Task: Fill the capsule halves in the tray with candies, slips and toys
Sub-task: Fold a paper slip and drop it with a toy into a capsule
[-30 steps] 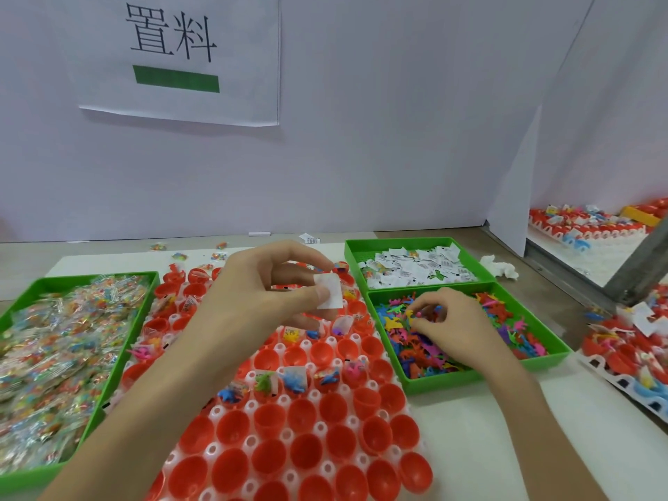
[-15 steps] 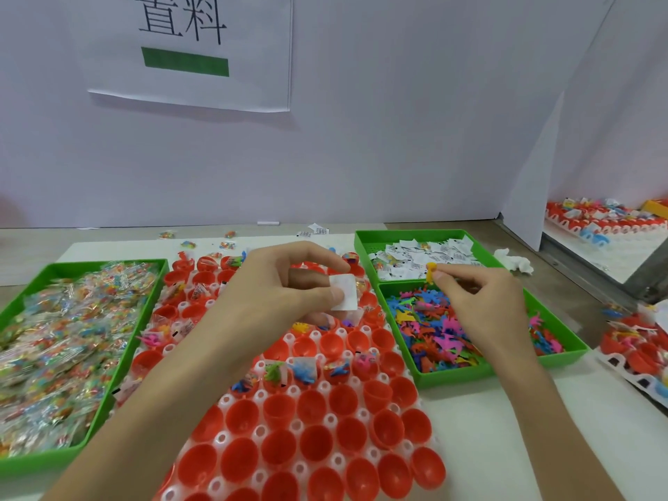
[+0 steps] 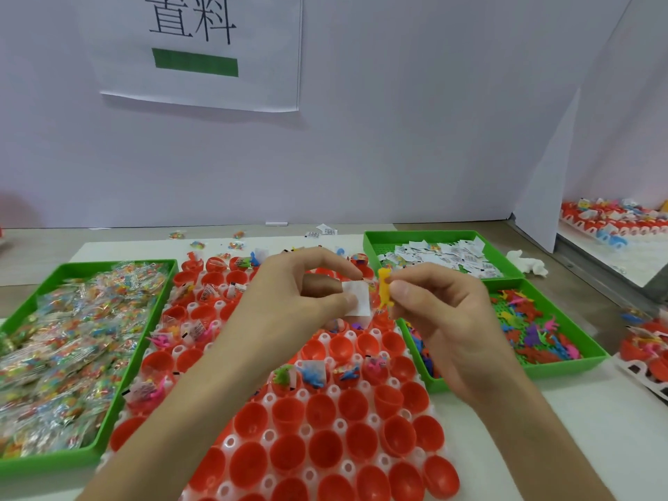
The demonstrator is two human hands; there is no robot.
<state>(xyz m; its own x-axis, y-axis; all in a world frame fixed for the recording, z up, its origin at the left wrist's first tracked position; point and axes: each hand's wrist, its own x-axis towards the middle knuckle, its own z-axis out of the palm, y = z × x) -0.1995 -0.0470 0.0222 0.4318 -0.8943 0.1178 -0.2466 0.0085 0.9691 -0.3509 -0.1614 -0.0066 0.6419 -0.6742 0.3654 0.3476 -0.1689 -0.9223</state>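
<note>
Partly covered, slip [image 3: 358, 299] in left hand [image 3: 289, 300], toy [image 3: 383, 288] in right hand [image 3: 446, 320]

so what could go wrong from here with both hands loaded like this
1. The left hand pinches the white slip and the right hand pinches the yellow toy by the fingertips only, above the tray. Either could drop into an already filled half.
2. The empty halves sit tightly packed beside filled ones, so one may get skipped or filled twice.
</note>
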